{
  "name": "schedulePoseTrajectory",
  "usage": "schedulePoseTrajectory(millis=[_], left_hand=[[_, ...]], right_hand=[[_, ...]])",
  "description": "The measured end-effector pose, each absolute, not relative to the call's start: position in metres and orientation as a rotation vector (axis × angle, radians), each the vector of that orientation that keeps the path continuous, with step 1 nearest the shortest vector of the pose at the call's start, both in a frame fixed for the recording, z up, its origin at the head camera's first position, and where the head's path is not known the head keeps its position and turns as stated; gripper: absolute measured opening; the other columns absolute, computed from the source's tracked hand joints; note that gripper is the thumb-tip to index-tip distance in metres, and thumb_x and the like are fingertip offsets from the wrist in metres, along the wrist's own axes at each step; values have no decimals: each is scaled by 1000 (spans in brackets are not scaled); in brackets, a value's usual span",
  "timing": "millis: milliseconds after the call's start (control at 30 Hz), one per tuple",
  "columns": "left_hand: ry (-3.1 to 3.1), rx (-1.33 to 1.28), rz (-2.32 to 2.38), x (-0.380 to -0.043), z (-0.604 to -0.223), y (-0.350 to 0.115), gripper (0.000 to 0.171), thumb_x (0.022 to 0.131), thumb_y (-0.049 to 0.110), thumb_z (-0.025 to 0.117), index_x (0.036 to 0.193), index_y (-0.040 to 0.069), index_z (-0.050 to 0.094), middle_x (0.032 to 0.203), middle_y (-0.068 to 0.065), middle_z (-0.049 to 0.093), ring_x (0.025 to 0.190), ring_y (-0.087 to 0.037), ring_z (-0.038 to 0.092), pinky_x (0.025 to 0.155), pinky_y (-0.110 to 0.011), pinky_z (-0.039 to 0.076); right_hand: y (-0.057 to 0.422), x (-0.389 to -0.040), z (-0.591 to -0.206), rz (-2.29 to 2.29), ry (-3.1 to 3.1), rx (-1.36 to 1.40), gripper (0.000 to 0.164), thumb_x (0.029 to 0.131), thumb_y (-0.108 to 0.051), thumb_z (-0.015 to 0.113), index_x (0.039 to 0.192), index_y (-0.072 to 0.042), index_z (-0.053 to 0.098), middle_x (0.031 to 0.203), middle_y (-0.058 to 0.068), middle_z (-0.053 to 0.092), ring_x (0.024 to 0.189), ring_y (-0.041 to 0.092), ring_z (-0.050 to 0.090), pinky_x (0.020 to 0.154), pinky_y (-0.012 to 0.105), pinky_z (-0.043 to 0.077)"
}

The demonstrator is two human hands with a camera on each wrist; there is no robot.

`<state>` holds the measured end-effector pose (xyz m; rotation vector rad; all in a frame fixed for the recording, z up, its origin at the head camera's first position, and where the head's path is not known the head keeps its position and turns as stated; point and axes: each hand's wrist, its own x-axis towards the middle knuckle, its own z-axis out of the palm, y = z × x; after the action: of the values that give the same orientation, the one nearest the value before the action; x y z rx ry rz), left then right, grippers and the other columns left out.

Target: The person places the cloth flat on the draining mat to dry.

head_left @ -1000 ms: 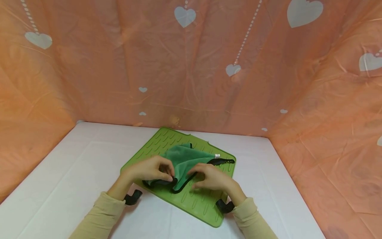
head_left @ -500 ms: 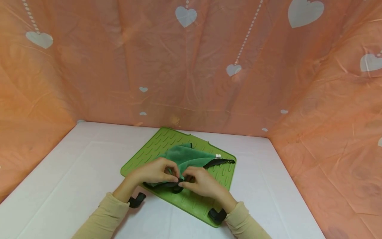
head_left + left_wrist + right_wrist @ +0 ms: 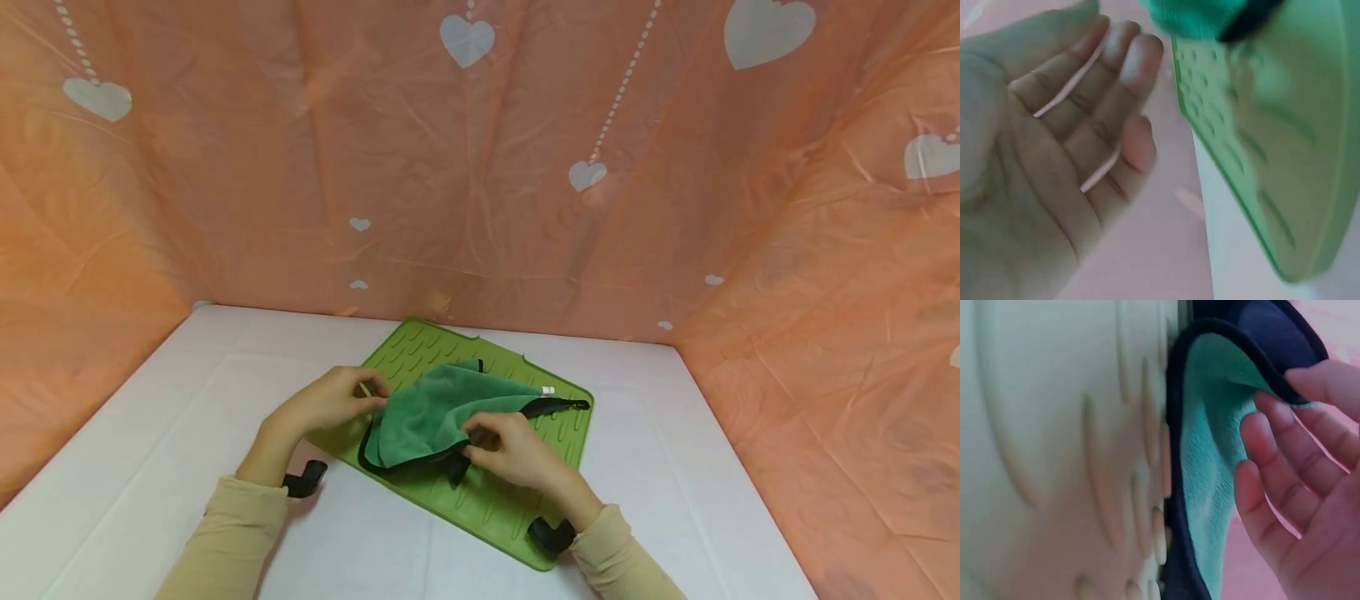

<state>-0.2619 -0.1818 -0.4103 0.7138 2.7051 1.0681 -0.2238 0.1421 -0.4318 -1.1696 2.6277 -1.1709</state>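
Observation:
A green plush cloth [image 3: 427, 408] with a black border, a dark underside and a small white tag lies crumpled on a green ridged mat [image 3: 487, 508]. My right hand [image 3: 517, 450] pinches the cloth's near edge between thumb and forefinger; in the right wrist view that dark-bordered edge [image 3: 1213, 325] lifts off the mat, the other fingers loosely bent. Left of the cloth is my left hand [image 3: 330, 404], its fingers relaxed. In the left wrist view this hand [image 3: 1079, 119] holds nothing, and the cloth [image 3: 1191, 19] appears just beyond the fingertips.
The mat lies askew on a white-covered table [image 3: 187, 433]. Orange sheeting [image 3: 480, 167] with pale hearts encloses the back and sides. A black wrist mount [image 3: 306, 479] sits at the left wrist, and another black mount [image 3: 551, 537] at the right.
My left hand has let go of the cloth's near edge and moved left, to the cloth's left side. The right hand came in to the edge and now holds it alone, slightly further right.

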Motion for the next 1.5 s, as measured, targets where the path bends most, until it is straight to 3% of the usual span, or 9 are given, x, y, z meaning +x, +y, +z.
schedulePoseTrajectory(millis=[467,633,733,833,933,1133,1367,1500], left_hand=[[2642,623,985,-264,-428,-187,24,94,11,77,112,-2,69,99,-6,70,93,-21,65,83,-42,56],[2669,721,947,-263,-431,-181,14,93,8,77,104,1,70,95,-4,68,88,-18,61,80,-41,54],[2666,734,948,-264,-431,-180,10,96,9,74,101,3,68,93,-3,67,85,-16,58,77,-38,52],[2673,686,980,-266,-430,-182,12,99,10,69,107,1,67,96,-6,68,84,-16,61,76,-38,53],[2708,648,1028,-268,-429,-185,19,102,9,64,115,-4,65,100,-12,68,87,-21,65,78,-40,55],[2790,624,1140,-272,-429,-192,19,104,4,60,120,-5,64,106,-17,68,99,-32,67,82,-45,56],[2824,567,1192,-273,-430,-203,16,101,2,63,117,-1,67,105,-15,67,87,-24,65,71,-36,53],[2825,569,1166,-274,-432,-206,15,101,1,64,115,-1,67,104,-15,67,88,-26,65,73,-38,53]], right_hand=[[158,-226,-417,-958,2489,-1263,21,105,-11,63,122,-9,74,115,3,72,90,3,63,79,25,54],[153,-226,-420,-981,2476,-1191,21,108,-16,58,125,-10,69,118,2,70,103,8,64,88,28,55],[152,-226,-423,-1040,2481,-1116,22,110,-17,54,127,-9,66,120,4,68,100,9,62,87,29,54],[152,-226,-425,-1108,2505,-1077,24,112,-17,50,129,-7,64,122,6,69,96,11,60,84,31,53],[152,-226,-425,-1170,2527,-1080,26,112,-16,48,130,-5,64,124,10,69,103,17,64,88,34,54],[154,-226,-423,-1171,2481,-1095,27,111,-21,54,129,-9,70,124,6,71,109,15,67,90,33,56],[156,-229,-427,-952,2329,-1228,20,106,-24,64,116,-14,78,108,-4,76,92,-1,65,80,22,55],[155,-229,-430,-853,2264,-1217,18,103,-23,69,113,-13,79,102,-7,76,86,-5,65,77,19,55]])
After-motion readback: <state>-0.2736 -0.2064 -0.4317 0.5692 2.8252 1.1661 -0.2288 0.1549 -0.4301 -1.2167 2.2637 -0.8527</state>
